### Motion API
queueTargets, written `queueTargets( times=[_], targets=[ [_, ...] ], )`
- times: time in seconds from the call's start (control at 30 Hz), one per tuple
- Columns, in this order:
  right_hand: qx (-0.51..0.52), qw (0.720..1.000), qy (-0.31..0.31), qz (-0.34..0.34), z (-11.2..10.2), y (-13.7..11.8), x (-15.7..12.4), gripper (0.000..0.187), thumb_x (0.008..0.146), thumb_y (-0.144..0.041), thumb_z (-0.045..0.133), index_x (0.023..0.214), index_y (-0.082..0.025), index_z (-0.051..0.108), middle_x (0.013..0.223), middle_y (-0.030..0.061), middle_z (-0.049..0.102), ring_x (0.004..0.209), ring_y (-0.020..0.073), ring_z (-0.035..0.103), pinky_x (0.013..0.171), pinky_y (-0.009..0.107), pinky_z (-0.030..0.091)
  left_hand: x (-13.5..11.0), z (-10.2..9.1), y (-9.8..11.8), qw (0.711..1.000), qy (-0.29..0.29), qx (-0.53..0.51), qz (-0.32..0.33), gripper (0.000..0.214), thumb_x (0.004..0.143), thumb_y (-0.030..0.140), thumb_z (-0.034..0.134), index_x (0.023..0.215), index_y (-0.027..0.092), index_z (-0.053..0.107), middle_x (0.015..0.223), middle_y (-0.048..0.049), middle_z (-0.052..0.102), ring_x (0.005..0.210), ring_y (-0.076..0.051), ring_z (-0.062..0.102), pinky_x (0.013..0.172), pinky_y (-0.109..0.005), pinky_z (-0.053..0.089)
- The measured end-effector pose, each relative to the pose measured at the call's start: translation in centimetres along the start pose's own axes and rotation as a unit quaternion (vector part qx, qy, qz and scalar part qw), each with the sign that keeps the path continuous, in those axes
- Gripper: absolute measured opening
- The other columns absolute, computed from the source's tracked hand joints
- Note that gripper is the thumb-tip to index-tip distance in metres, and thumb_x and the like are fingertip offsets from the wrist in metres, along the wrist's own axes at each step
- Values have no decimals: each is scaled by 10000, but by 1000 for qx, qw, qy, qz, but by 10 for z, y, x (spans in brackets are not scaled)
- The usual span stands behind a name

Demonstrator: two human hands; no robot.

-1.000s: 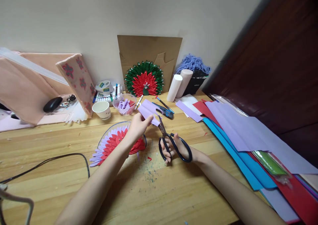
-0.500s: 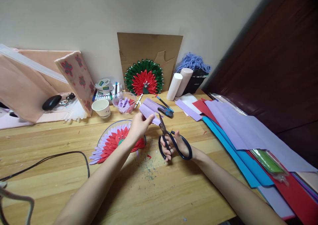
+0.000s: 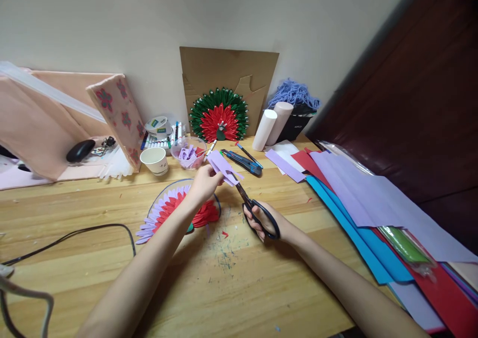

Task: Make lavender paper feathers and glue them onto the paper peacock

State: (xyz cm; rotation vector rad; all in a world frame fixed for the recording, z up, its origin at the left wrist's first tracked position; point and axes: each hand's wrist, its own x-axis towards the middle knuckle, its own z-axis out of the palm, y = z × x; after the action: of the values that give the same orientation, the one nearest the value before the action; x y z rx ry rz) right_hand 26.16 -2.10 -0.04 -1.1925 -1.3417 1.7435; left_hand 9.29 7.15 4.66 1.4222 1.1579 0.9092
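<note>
Purple paper (image 3: 221, 164) is pinched in the fingers of my left hand (image 3: 205, 181), held above the table. My right hand (image 3: 266, 221) grips black-handled scissors (image 3: 244, 194) by the loops, and their blades reach into the paper near its lower right edge. The blades look nearly closed, with a strip of paper sticking out past them. Under my left forearm lies a paper fan piece (image 3: 159, 218) of purple and red petals on a round outline, partly hidden by the arm.
A clear bowl (image 3: 188, 154) of paper scraps and a paper cup (image 3: 154, 161) stand behind my left hand. A utility knife (image 3: 242, 163) lies beyond the scissors. A green-and-red peacock (image 3: 219, 116) leans on cardboard (image 3: 227, 64). Coloured sheets (image 3: 358, 193) cover the right side.
The scissor blades have closed from wide open onto the paper. My left hand has turned the paper slightly, and a cut strip now stands apart at its edge.
</note>
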Motion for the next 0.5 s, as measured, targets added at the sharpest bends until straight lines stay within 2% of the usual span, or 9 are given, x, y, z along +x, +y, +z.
queueTargets(
  times=[0.1,0.27,0.5],
  targets=[
    [-18,1000,-13,-8,1,-2,-2,698,534,-863,428,699,-185,411,427,-100,363,295,37,312,291,163,317,2,-3,-1,1000,-11,-15,-12,198,619,297,635,589,121,550,534,18,533,491,-87,470,520,-219,376],
    [-2,999,-45,-15,4,-1,-3,787,502,-916,272,720,-177,435,466,-69,412,362,73,425,379,203,397,1,-2,-1,1000,-19,11,-3,205,626,313,622,618,114,575,547,9,542,509,-94,474,522,-216,369],
    [12,998,-64,-23,3,0,-3,815,520,-916,235,748,-168,462,484,-50,428,411,97,465,415,232,437,-2,2,1,999,-6,46,22,187,644,293,592,577,121,564,524,10,539,494,-101,486,504,-217,364]
  ],
)
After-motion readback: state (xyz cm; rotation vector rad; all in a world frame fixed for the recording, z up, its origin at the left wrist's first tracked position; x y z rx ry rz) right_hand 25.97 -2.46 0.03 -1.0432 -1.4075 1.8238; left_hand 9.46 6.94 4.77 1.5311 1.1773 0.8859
